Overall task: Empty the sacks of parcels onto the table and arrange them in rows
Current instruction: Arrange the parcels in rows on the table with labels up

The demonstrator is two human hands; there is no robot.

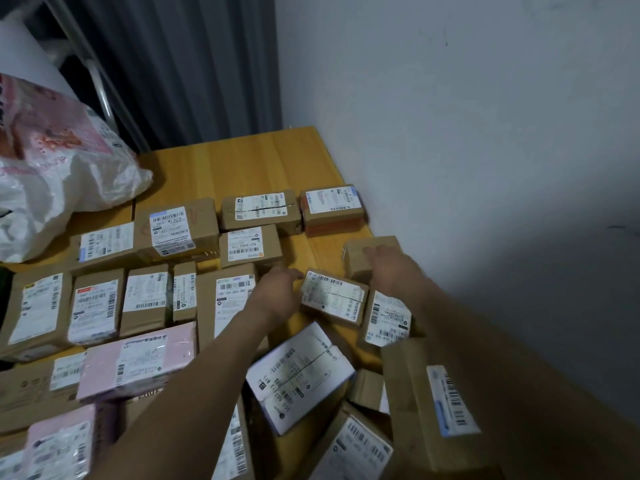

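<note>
Mid-arranging, the left hand [277, 289] nudges a small white-labelled brown cardboard parcel [334, 297] open-fingered, the right hand [388, 266] covers a plain brown carton [360, 252], grip unclear; both probably need squaring into rows.

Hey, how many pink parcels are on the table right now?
2. One pink parcel lies at mid-left; the second pink parcel sits at the bottom-left edge, partly cut off. More may be hidden or out of frame.

Single wide-angle view from the person's head, looking forward and down at close range over the wooden table [242, 168], left hand [277, 289] and right hand [388, 268] reaching away from the lens toward the white wall [450, 133].
</note>
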